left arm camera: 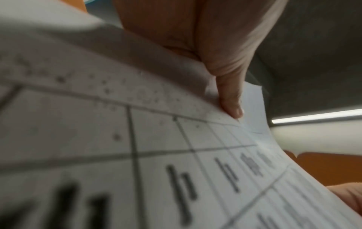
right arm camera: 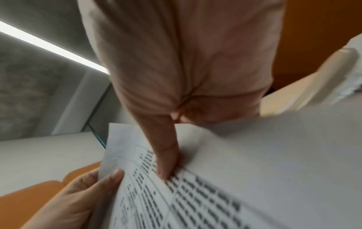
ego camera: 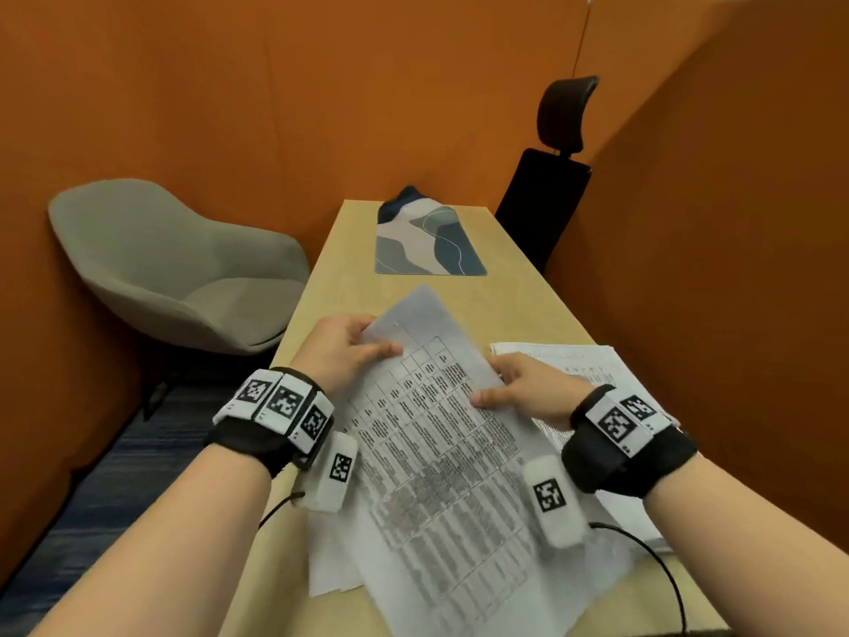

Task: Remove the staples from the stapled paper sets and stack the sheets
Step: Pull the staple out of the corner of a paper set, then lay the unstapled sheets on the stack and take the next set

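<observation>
Though its print blurs unreadable, both hands [ego camera: 342, 349] [ego camera: 528, 388] pinch the printed sheet [ego camera: 441, 434].

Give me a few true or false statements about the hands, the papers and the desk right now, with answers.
1. Both hands hold the printed sheet. True: the left hand grips its far left edge, and the right hand its right edge.
2. The sheet is blank. False: it carries a printed table.
3. More papers lie on the desk to the right. True.
4. A stapler sits on the mat. False: nothing shows on the mat.
5. The grey chair stands left of the desk. True.
</observation>
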Tool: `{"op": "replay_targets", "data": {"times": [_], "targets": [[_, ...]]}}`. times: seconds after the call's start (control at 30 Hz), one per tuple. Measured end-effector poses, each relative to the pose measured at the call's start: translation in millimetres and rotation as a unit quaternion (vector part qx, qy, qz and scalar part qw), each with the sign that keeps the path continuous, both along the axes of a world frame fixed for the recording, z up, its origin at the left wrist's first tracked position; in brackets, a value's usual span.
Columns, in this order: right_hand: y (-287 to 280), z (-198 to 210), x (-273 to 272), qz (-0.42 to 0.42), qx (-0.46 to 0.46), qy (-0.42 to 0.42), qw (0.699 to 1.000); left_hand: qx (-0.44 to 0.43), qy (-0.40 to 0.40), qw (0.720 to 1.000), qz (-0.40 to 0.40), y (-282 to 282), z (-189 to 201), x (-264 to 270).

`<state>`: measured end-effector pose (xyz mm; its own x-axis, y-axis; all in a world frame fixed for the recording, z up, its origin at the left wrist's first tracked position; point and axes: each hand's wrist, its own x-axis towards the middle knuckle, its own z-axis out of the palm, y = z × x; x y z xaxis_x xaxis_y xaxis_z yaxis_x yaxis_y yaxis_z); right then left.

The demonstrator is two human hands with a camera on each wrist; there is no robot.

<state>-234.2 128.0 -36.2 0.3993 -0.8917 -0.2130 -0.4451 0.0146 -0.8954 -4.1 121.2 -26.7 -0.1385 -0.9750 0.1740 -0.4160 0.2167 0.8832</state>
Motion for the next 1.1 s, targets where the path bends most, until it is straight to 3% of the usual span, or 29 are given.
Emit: {"op": "replay_targets", "data": {"times": [0.03,0.1,0.17,0.23,0.3,0.33,0.37,0.43,0.53,0.63,0.7,0.77,0.83,0.87,0.97,1.1], "targets": [[3.1,-5.1,-3.4,0.008,0.042,0.006,0.999,-0.012,-0.048,0.999,0.008,-4.4,-2.5,0.2],[6.1,-12.4,-9.2,0.037,0.051,0.123,0.990,-0.015,-0.151,0.988,-0.009,-13.9,-11.1,-6.5],[0.0,-16.2,-16.3,0.016,-0.007,0.263,0.965,-0.015,-0.266,0.963,-0.036,-20.1,-22.4,-20.1],[-18.0,-15.7,-30.3,-0.083,-0.101,0.387,0.913,-0.045,-0.378,0.924,-0.033,-24.2,-32.3,-33.9],[-38.8,-17.3,-45.9,-0.130,-0.185,0.505,0.833,-0.061,-0.426,0.902,-0.026,-27.5,-37.3,-44.9],[-48.9,-20.7,-52.3,-0.120,-0.186,0.546,0.808,-0.057,-0.431,0.900,-0.029,-28.9,-39.1,-49.1],[-57.5,-25.0,-56.5,-0.099,-0.169,0.576,0.794,-0.049,-0.430,0.901,-0.034,-29.8,-40.5,-52.8],[-72.3,-39.1,-60.9,-0.070,-0.121,0.591,0.794,-0.041,-0.433,0.899,-0.045,-30.7,-42.8,-58.8],[-84.4,-53.6,-59.9,-0.080,-0.113,0.566,0.813,-0.045,-0.426,0.902,-0.049,-31.0,-46.8,-62.9],[-92.1,-51.1,-56.4,-0.167,-0.137,0.473,0.854,-0.049,-0.407,0.911,-0.043,-31.4,-51.0,-62.6],[-91.7,-42.8,-51.5,-0.252,-0.188,0.320,0.894,-0.052,-0.397,0.916,-0.033,-31.1,-52.3,-62.9],[-84.8,-31.0,-41.3,-0.305,-0.225,0.109,0.919,-0.051,-0.395,0.917,-0.027,-31.3,-52.9,-64.0],[-73.0,-19.3,-27.1,-0.309,-0.225,-0.064,0.922,-0.054,-0.394,0.917,-0.023,-31.3,-53.4,-65.5],[-67.7,-15.1,-20.7,-0.298,-0.235,-0.110,0.919,-0.057,-0.390,0.919,-0.022,-31.1,-53.3,-66.2],[-59.7,-17.3,-8.1,-0.232,-0.245,-0.166,0.927,-0.071,-0.397,0.915,-0.022,-30.0,-51.8,-68.6],[-51.8,-33.4,5.9,-0.189,-0.242,-0.134,0.942,-0.081,-0.417,0.905,-0.024,-27.5,-46.4,-72.2]]}}
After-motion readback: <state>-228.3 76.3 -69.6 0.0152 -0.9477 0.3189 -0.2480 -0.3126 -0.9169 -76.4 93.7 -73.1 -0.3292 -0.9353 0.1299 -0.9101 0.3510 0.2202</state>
